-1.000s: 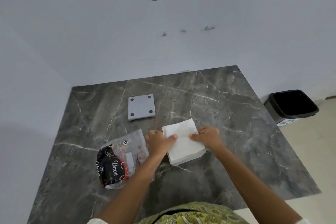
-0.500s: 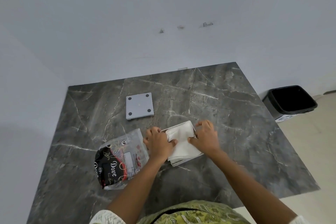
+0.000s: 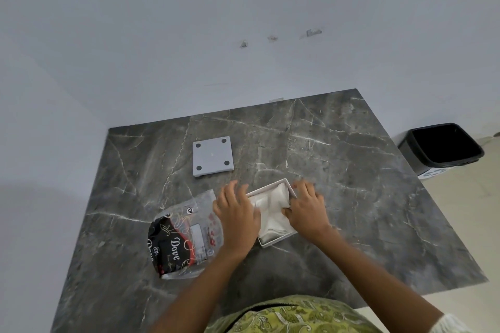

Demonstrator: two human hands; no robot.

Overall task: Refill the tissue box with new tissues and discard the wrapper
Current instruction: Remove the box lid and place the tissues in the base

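Observation:
A white open tissue box (image 3: 273, 242) sits on the dark marble table (image 3: 351, 197), with a stack of white tissues (image 3: 272, 211) sunk into it and creased in the middle. My left hand (image 3: 236, 215) lies flat over the box's left side, fingers spread, pressing on the tissues. My right hand (image 3: 307, 209) presses on the right side, its fingertips tucked into the tissues. The plastic wrapper (image 3: 184, 238), clear with black and red print, lies flat to the left of the box.
A grey square lid (image 3: 213, 155) with four dark dots lies farther back on the table. A black bin (image 3: 443, 147) stands on the floor past the table's right edge. White walls border the table at the back and left.
The flat tissue stack has been pushed down into the box, whose rim now shows around it. Both hands moved from the stack's edges onto its top.

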